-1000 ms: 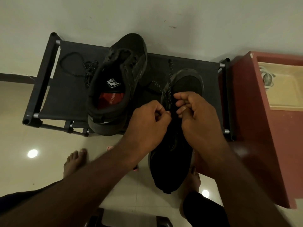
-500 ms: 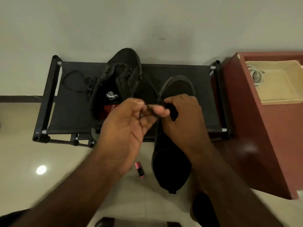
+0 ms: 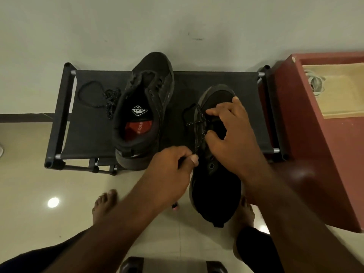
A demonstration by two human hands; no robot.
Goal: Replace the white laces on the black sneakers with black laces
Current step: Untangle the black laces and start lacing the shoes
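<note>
The left hand (image 3: 169, 170) has a narrow grip: thumb and forefinger pinch one end of the black lace (image 3: 199, 123), drawn taut toward the near left from the eyelets. The right hand (image 3: 232, 138) lies over the upper of the right sneaker (image 3: 214, 194), with its forefinger tip on a far crossing of the lace and its thumb against a nearer one; whether this grip pinches the lace or only presses on it cannot be told. The lace is threaded through the far eyelets, and a loose loop of it lies just left of the toe. This sneaker points away, its toe on the rack (image 3: 216, 79) and its heel out over the floor (image 3: 29, 194). The left sneaker (image 3: 141, 115) stands on the rack to the left, well apart from the hands, its opening showing a red insole. A second black lace (image 3: 94, 95) lies bunched on the rack at the far left. Right of the rack stands a reddish cabinet (image 3: 315, 154), and white laces (image 3: 316, 85) lie in its pale top tray. Bare feet (image 3: 104, 203) rest on the floor, with a small pink object (image 3: 175, 206) beside the left wrist.
</note>
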